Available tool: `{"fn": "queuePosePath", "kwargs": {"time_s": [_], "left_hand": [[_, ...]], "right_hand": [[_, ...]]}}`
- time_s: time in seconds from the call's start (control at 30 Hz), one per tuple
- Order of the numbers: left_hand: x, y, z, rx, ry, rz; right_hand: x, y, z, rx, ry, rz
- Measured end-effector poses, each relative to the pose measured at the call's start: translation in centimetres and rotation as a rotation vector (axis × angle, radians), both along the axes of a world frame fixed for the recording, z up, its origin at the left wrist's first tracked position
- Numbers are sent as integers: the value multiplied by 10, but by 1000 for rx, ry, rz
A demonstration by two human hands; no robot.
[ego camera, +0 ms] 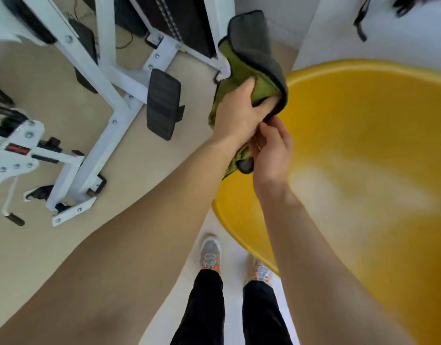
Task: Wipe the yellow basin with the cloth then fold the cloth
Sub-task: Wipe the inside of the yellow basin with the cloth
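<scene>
Hands meet over the near-left rim of the big round yellow plastic basin (363,150): my left hand (239,115) has its fingers clamped around the bunched green-and-grey cloth (251,58), whose free end flops up and away, while my right hand (271,150) pinches the cloth's lower corner. White metal gym frame (107,78) stands on the beige floor (52,90) to my left.

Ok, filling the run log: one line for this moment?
left hand: gripping cloth | right hand: pinching lower edge | yellow basin: untouched | phase: folding
</scene>
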State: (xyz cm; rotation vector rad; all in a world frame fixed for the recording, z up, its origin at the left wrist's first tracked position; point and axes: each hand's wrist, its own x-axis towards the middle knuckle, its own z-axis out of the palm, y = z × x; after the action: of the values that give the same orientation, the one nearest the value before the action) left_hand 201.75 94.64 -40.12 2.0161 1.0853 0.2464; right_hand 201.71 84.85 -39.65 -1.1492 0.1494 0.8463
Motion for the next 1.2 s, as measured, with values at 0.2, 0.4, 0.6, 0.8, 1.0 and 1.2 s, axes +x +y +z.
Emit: {"fn": "queuePosePath", "kwargs": {"time_s": [0.2, 0.4, 0.6, 0.8, 1.0, 1.2], "left_hand": [[27, 8, -1, 32, 46, -139], [-19, 6, -32, 48, 177, -146], [37, 14, -26, 48, 124, -59], [71, 2, -29, 213, 250, -117], [72, -2, -38, 325, 308, -174], [68, -2, -40, 325, 318, -103]], "right_hand": [[76, -28, -7, -315, -57, -284], [96, -19, -22, -1013, -1209, 210], [159, 60, -39, -954, -1804, 963], [243, -7, -54, -1121, -1887, 758], [269, -32, -51, -1416, -1624, 440], [198, 45, -55, -894, -1890, 779]]}}
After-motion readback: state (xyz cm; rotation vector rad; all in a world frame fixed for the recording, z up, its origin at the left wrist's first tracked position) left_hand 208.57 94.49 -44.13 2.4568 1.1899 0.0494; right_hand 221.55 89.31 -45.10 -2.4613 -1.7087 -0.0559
